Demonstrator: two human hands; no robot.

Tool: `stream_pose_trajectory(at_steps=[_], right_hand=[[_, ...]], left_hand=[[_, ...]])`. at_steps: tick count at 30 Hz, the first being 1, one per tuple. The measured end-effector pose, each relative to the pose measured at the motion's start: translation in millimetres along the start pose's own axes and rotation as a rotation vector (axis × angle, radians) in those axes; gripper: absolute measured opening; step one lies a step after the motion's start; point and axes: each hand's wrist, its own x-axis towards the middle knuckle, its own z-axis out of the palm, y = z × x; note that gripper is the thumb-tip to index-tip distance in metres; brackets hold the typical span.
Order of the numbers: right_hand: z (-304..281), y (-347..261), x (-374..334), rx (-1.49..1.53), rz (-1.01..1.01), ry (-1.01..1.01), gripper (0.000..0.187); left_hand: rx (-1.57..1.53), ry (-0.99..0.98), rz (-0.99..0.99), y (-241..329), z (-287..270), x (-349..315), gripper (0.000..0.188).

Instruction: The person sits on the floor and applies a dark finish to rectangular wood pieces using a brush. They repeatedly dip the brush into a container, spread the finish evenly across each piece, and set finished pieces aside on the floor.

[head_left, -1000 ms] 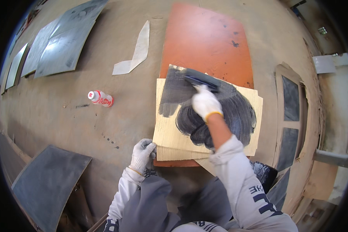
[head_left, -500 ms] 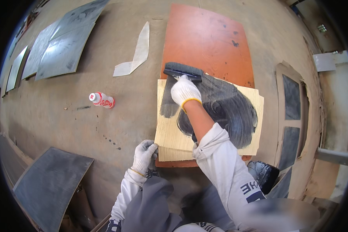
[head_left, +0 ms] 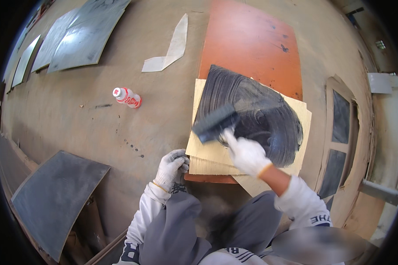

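Note:
My right hand (head_left: pixel 248 155), in a white knitted glove, grips the handle of a wide black brush (head_left: pixel 216 123). Motion smears the brush slightly, and it is over the left part of a pale wood sheet (head_left: pixel 210 152). Streaky black coating (head_left: pixel 269 115) covers the sheet's far and right parts, with a wetter dark patch near the middle. Bare wood grain shows along the near left. My left hand (head_left: pixel 172 168), also gloved, is closed at the sheet's near left corner, fingertips on its edge. More pale sheets lie beneath, on a reddish-orange board (head_left: pixel 252 42).
A white-and-red bottle (head_left: pixel 127 97) stands on the floor to the left, near a bent white strip (head_left: pixel 170 51). Dark coated sheets (head_left: pixel 86 39) rest at the far left, another dark sheet (head_left: pixel 59 198) near left. A frame with dark panels (head_left: pixel 334 163) lies at right.
My right hand has drawn the brush from the sheet's far left edge back toward me. Black now covers the far left corner. My left hand stays at the near corner; the view has shifted.

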Motion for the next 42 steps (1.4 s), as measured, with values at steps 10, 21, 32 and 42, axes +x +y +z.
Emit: stream_pose_trajectory(at_steps=[10, 21, 32, 42], right_hand=[[8, 6, -8, -0.143, -0.031, 0.043, 0.046], [-7, -8, 13, -0.227, -0.077, -0.031, 0.052], [-8, 25, -10, -0.268, -0.166, 0.037, 0.047], [-2, 204, -60, 1.562, -0.093, 0.229, 0.047]], left_hand=[[-0.282, -0.116, -0.077, -7, -8, 10, 0.045], [-0.419, -0.039, 0.016, -11, -11, 15, 0.05], [-0.526, 0.168, 0.147, -31, -54, 15, 0.05], [-0.561, 0.211, 0.142, -31, -68, -5, 0.048]])
